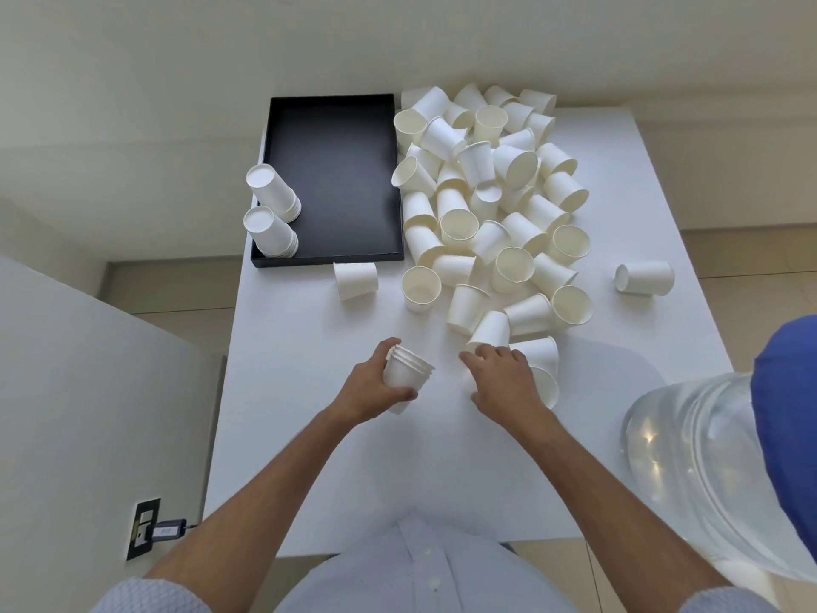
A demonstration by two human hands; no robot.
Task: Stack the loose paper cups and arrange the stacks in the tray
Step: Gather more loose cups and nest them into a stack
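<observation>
Low in the frame, our left grip (376, 384) clasped a short nested stack (409, 373) above the white bench (309, 435). Our right grip (504, 382) closed on a loose cup (544, 384) at the heap's (486, 192) near edge. Upper left, two stacks (272, 212) stood in the black tray (331, 170).

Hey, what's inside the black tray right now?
Two upside-down cup stacks stand at the left edge of the tray; the rest shows bare floor. How many cups each stack holds is hidden.
</observation>
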